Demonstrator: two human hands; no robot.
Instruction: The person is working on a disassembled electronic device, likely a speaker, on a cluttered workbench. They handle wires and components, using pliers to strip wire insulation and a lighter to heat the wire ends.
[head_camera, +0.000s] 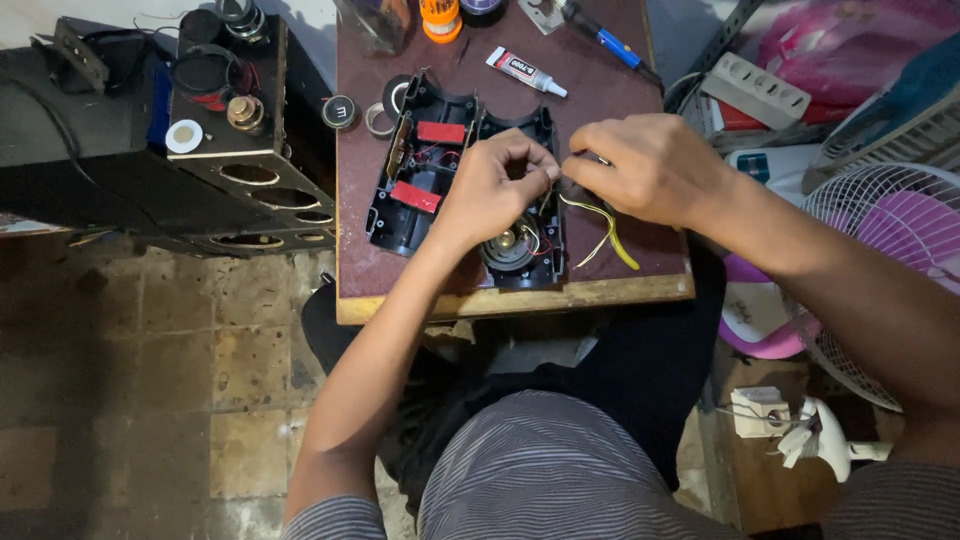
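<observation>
An opened black plastic casing (425, 175) lies on a small brown worktable (600, 100), with red parts inside and a round speaker (510, 250) at its near end. My left hand (490, 190) hovers over the casing, its fingertips pinched on thin wires. My right hand (650, 165) meets it from the right, also pinching the wires. Yellow and white wires (605, 230) trail down from between the two hands onto the table.
A white glue tube (525, 72), a blue-handled tool (605, 40), an orange container (440, 18) and tape rolls (385, 110) lie at the table's far end. A black speaker cabinet (235, 150) stands left. A power strip (755, 90) and a white fan (890, 230) sit right.
</observation>
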